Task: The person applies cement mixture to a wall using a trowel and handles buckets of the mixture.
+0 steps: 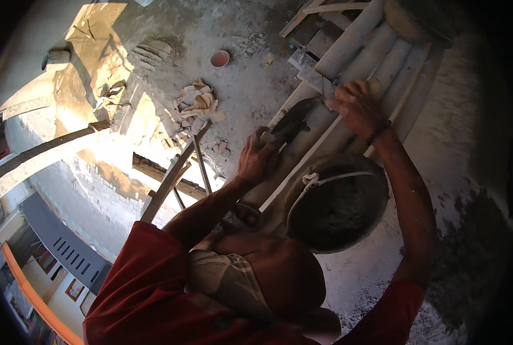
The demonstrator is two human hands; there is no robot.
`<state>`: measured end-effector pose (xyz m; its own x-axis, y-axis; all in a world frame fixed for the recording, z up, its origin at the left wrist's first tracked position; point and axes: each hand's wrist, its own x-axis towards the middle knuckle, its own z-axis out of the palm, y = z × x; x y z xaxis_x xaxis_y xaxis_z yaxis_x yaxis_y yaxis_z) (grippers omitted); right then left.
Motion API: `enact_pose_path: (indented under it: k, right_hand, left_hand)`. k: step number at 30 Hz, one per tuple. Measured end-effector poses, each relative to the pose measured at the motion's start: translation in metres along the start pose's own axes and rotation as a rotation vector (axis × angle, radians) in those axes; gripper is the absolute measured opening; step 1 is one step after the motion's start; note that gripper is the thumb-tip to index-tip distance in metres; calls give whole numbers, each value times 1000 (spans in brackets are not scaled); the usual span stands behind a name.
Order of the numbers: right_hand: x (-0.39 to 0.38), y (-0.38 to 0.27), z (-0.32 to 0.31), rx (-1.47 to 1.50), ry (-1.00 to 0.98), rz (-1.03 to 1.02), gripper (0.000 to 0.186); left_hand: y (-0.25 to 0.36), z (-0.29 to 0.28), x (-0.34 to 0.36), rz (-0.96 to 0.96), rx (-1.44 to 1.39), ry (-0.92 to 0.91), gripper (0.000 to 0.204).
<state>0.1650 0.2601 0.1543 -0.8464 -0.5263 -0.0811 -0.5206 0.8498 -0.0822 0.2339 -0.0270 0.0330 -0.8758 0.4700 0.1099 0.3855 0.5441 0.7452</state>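
Note:
My left hand (pixel 257 156) is at the left edge of the plank platform, its fingers bent beside a dark leaf-shaped blade (pixel 292 119), like a trowel's. What those fingers close on is hidden. Ahead and to the right, my right hand (pixel 358 108) is wrapped round a tool with a pale wooden handle (pixel 375 87). A flat grey plate (pixel 314 76) lies just beyond its fingers; whether it belongs to that tool is unclear. Below my right hand sits a round dark basin (pixel 337 214) of grey wet mix, a pale cord across its rim.
Long boards (pixel 383 60) run to the far right, where a second basin (pixel 414 20) stands. A wooden frame (pixel 190 158) rises left of my left arm. Down on the floor are a small reddish bucket (pixel 220 58) and crumpled paper bags (pixel 196 102). A grey wall flanks the right.

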Motion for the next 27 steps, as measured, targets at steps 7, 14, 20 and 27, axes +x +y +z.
enact_pose_path:
  k: [7, 14, 20, 27]
  right_hand:
    - [2, 7, 0, 11, 27, -58, 16]
    - [3, 2, 18, -53, 73, -108, 14]
    - [24, -22, 22, -85, -123, -84, 15]
    - [37, -33, 5, -101, -150, -138, 15]
  left_hand:
    - [8, -7, 5, 1, 19, -46, 34]
    - [2, -8, 4, -1, 40, -107, 33]
    - [0, -6, 3, -16, 5, -112, 30]
    - [-2, -3, 3, -72, -29, -106, 36]
